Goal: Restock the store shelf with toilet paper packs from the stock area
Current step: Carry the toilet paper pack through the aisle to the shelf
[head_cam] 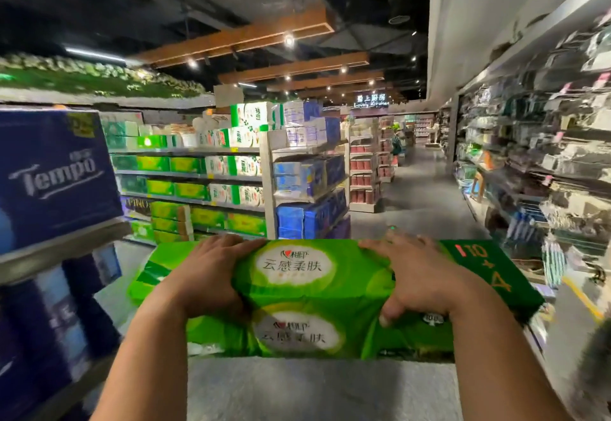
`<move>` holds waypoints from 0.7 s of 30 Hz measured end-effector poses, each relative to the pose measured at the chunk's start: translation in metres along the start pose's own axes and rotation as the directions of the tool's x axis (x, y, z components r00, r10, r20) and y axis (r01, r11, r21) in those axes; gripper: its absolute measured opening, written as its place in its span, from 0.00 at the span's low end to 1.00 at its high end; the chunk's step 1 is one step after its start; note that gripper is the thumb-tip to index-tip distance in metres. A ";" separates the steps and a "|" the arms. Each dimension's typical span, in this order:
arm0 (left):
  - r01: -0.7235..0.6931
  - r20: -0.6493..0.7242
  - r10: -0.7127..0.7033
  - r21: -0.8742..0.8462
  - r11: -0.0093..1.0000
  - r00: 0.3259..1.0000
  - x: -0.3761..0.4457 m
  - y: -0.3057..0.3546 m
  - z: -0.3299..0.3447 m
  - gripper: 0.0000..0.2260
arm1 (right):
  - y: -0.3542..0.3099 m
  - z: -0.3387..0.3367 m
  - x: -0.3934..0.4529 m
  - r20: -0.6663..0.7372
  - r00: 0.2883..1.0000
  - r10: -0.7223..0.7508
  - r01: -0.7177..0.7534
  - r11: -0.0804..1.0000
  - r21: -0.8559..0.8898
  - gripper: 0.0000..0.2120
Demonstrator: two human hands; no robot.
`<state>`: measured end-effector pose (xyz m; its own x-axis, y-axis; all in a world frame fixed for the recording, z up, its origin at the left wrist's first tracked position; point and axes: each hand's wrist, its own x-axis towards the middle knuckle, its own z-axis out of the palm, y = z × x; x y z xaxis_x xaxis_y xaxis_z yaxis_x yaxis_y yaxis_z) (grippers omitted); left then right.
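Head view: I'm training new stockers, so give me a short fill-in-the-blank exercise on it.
1. The toilet paper pack held in front is mainly ____ in colour.
2. The left hand and right hand grip it, so ____ hands carry it.
3. The dark blue packs on the left shelf read ____.

Missing words: green; both; Tempo

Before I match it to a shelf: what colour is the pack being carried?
Bright green pack with white ovals, clearest in the head view.

aisle | left hand (206, 275) and right hand (418, 280) grip green toilet paper pack (314, 298) crosswise | blue Tempo pack (56, 175) on shelf at left
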<state>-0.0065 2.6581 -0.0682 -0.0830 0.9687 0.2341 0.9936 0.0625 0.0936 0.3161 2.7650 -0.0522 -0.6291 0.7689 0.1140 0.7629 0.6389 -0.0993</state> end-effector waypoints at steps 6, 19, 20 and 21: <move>0.066 -0.033 -0.065 0.012 0.998 0.997 0.145 -0.051 0.054 0.57 | 0.063 0.044 0.180 -0.002 0.996 -0.084 0.084 0.996 0.018 0.59; 0.342 -0.068 -0.338 0.061 0.938 0.939 0.408 -0.211 0.091 0.55 | 0.106 0.071 0.582 0.052 0.931 -0.361 0.358 0.932 0.056 0.59; 0.357 -0.067 -0.353 0.065 0.932 0.933 0.422 -0.226 0.096 0.55 | 0.102 0.078 0.609 0.057 0.926 -0.373 0.370 0.927 0.056 0.59; 0.369 -0.071 -0.365 0.062 0.927 0.928 0.437 -0.242 0.102 0.55 | 0.097 0.085 0.636 0.057 0.921 -0.386 0.384 0.922 0.052 0.60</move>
<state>-0.2755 3.0906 -0.0870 -0.4452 0.8593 0.2519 0.8954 0.4307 0.1132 -0.0227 3.3183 -0.0735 -0.8824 0.4625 0.0865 0.4543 0.8853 -0.0992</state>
